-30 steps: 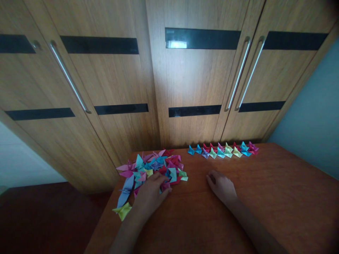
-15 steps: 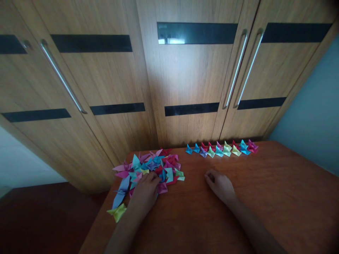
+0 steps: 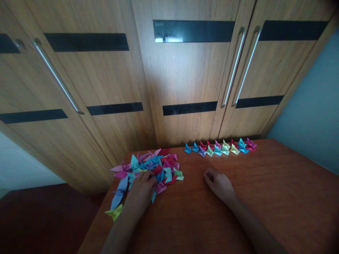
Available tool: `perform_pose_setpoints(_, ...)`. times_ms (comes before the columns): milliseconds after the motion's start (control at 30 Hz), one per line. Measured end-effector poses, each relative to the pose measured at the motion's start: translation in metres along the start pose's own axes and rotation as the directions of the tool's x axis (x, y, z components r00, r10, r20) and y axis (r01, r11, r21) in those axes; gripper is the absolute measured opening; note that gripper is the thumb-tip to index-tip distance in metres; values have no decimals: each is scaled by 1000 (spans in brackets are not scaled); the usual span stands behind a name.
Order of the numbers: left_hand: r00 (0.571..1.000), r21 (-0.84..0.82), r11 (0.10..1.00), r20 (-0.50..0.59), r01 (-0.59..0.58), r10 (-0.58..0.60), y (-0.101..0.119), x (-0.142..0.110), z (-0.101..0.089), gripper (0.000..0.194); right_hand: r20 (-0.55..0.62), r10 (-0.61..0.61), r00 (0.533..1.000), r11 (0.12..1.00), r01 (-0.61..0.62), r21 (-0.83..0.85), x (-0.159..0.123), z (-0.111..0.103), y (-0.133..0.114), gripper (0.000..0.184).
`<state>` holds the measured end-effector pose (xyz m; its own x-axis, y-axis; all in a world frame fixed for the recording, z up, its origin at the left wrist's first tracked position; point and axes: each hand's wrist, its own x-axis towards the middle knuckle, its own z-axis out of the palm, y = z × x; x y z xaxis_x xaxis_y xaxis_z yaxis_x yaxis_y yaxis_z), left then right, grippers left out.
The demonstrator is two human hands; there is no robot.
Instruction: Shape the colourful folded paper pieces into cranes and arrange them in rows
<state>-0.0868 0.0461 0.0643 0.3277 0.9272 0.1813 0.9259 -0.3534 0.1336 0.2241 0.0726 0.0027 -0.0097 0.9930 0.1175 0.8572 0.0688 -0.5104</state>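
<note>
Multicoloured paper figures (image 3: 151, 164) in a heap at far left of the table (image 3: 196, 218). Over their near edge, left hand (image 3: 142, 187), palm down with bent fingers and obliquely reaching forearm; impossible to tell whether clamped on a piece. Well apart, right hand (image 3: 219, 184) at rest on the surface, loosely curled, with contents indiscernible. Beyond, before a wooden cabinet (image 3: 185, 77), small folded pieces (image 3: 217, 151) in rows.

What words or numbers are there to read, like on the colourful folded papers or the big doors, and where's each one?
None: I see no words, numbers, brands or signs on the paper pile, the paper row, the table or the wooden doors.
</note>
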Motion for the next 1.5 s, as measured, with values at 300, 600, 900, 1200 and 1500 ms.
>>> perform_pose_setpoints(300,998,-381,924,-68,-18,-9,-2,-2,-13,12,-8,-24,1000,998,24,54,0,0,1,19)
perform_pose_setpoints(600,991,-547,830,-127,-113,52,51,-3,7,19,120,-239,963,726,95,681,-16,-4,-30,32)
perform_pose_setpoints(900,980,-625,770,-197,-130,6,74,-7,26,20,193,-340,920,734,131,666,-27,2,-47,21)
perform_pose_setpoints(1200,978,-599,799,-192,-55,-76,67,-8,36,34,51,-236,971,757,150,636,-13,1,-26,22)
perform_pose_setpoints(1500,987,-576,809,-159,-119,31,75,-13,35,27,-135,102,986,994,-95,59,23,13,-2,26)
